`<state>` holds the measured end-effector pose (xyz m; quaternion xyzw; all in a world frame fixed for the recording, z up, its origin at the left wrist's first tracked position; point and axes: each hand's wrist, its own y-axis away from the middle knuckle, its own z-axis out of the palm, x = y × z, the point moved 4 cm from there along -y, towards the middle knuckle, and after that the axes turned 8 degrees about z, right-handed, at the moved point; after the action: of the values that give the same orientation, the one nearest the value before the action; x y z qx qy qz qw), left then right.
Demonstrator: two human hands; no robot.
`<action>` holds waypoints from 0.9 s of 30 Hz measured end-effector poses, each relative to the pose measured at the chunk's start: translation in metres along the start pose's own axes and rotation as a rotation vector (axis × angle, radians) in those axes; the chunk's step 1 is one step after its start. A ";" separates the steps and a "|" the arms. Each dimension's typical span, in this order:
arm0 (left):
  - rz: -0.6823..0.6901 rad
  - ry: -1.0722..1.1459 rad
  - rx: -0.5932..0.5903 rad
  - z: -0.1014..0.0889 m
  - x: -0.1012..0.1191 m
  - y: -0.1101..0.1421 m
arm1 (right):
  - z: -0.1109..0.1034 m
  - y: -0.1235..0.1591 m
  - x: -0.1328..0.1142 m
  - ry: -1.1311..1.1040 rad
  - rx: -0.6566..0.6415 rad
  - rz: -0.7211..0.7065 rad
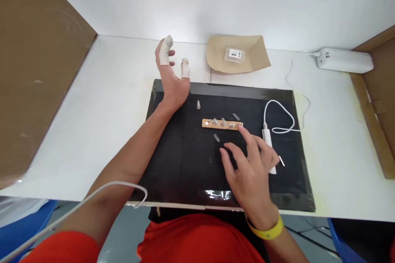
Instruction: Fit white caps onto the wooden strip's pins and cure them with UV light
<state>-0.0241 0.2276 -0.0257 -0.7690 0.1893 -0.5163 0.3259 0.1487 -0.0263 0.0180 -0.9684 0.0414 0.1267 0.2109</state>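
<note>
My left hand (173, 80) is held up over the far left edge of the black mat (182, 160), with fingers apart and nothing in them. White finger covers are on its thumb and one finger. My right hand (250, 168) hovers over the mat with its fingers spread. One fingertip meets or overlaps the right end of a tan strip (218, 123), which bears several small clear pieces shaped like false nails. Loose clear nail-shaped pieces lie around it: one near the left hand (198, 104), one behind the strip (236, 116) and one in front (216, 137).
A white stick-shaped device (267, 136) with a cable lies partly under my right hand, by a small silvery rod (282, 161). Behind the mat stands a brown paper tray (259, 55) with a clear box (234, 54). A white power block (345, 61) sits far right; cardboard walls flank the table.
</note>
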 end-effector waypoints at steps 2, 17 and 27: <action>-0.026 -0.010 0.049 -0.004 -0.011 0.003 | 0.010 0.001 -0.006 0.071 0.003 0.027; -0.132 0.083 -0.150 0.007 -0.022 0.011 | 0.022 0.007 -0.009 0.023 -0.005 0.240; -0.105 0.161 -0.238 0.014 -0.027 0.010 | 0.015 0.004 -0.018 0.082 0.070 0.217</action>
<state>-0.0220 0.2419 -0.0543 -0.7672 0.2343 -0.5664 0.1886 0.1272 -0.0227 0.0083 -0.9545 0.1591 0.1078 0.2279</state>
